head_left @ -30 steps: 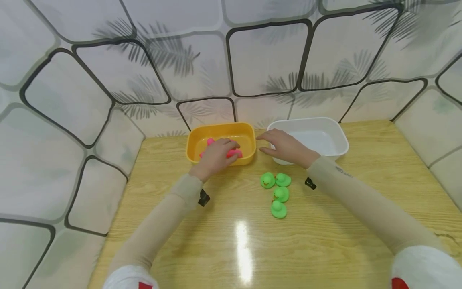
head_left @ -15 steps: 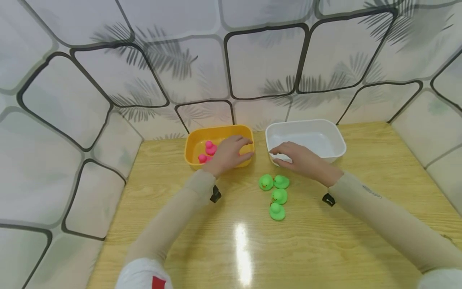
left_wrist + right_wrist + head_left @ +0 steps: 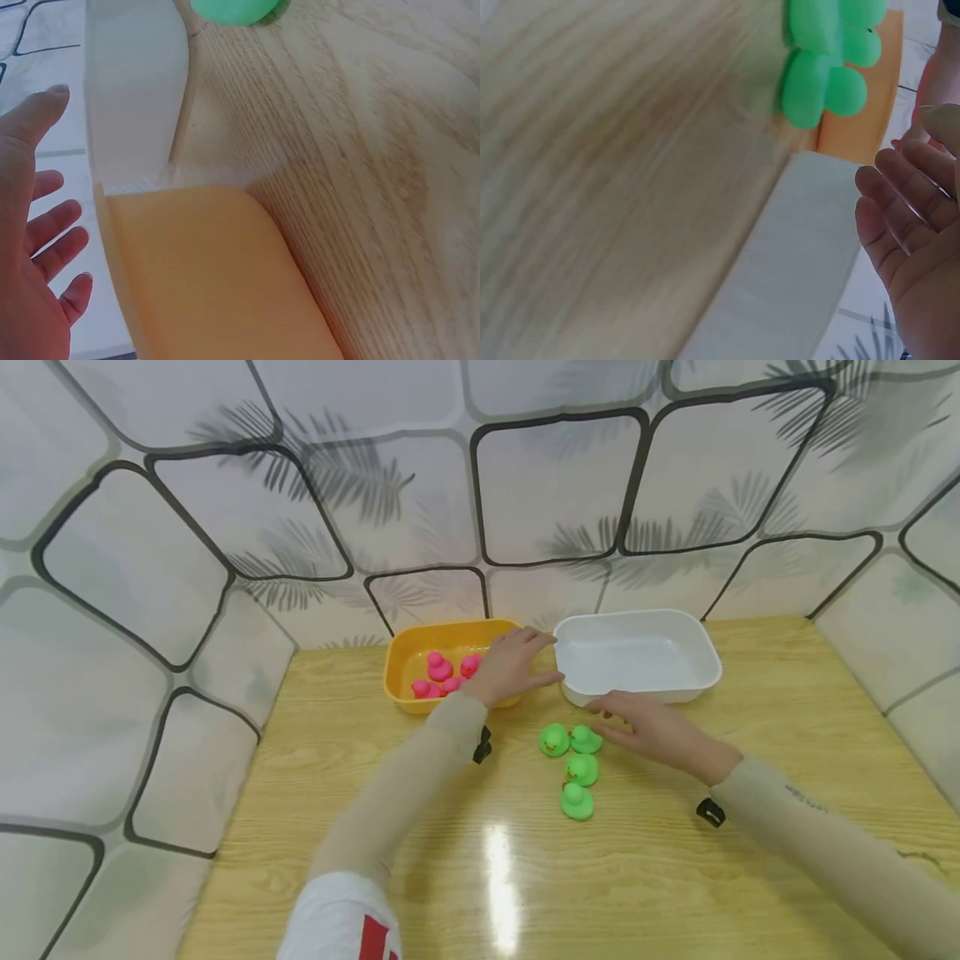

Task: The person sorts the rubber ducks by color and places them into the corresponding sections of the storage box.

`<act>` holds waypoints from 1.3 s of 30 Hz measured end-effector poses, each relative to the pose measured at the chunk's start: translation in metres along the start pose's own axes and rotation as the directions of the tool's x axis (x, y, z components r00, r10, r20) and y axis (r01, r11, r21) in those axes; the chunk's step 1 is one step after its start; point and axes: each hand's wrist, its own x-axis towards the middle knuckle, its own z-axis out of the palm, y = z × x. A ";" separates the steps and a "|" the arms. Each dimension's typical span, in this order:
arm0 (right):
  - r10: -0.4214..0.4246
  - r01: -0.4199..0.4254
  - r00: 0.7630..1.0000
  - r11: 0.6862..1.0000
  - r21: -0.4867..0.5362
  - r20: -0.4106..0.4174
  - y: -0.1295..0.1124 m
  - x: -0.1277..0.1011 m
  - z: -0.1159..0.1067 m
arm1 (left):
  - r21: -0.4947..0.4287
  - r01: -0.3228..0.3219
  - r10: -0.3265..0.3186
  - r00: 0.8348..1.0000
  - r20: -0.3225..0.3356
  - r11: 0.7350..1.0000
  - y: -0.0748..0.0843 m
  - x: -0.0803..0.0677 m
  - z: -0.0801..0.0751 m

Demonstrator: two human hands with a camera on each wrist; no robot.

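Head view: my left hand hovers open over the yellow tub's right rim; my right hand, open and empty, seems just beside the green ducks. Risk: a careless sweep could scatter them.

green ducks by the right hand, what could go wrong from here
The four green ducks sit bunched and touching, so the right hand, open just beside them, could nudge neighbours and scatter or roll them when picking one. The white tub stands right behind that hand; a lift may bump its rim. The left hand hovers open over the yellow tub's edge and could tip or shift it, with the pink ducks inside.
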 end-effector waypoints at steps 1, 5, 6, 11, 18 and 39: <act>-0.006 0.006 1.000 1.000 -0.007 0.003 0.001 -0.001 0.002 | 0.010 0.014 -0.014 1.000 0.011 1.000 0.001 0.003 0.001; -0.024 0.024 1.000 0.999 -0.028 0.009 0.005 -0.005 0.011 | 0.059 0.053 -0.055 0.998 0.039 0.997 0.005 0.010 0.006; -0.026 0.027 1.000 0.999 -0.033 0.014 0.006 -0.006 0.013 | 0.071 0.055 -0.059 0.997 0.043 0.996 0.006 0.011 0.007; -0.038 0.040 0.999 0.998 -0.055 0.032 0.006 -0.008 0.019 | 0.118 0.053 -0.060 0.996 0.060 0.992 0.008 0.015 0.012; -0.029 0.032 0.998 0.997 -0.075 0.047 0.005 -0.007 0.022 | 0.133 0.054 -0.065 0.995 0.078 0.990 0.007 0.015 0.016; -0.050 0.053 0.998 0.996 -0.074 0.045 0.009 -0.005 0.028 | 0.119 0.061 -0.072 0.993 0.089 0.991 0.000 0.015 0.021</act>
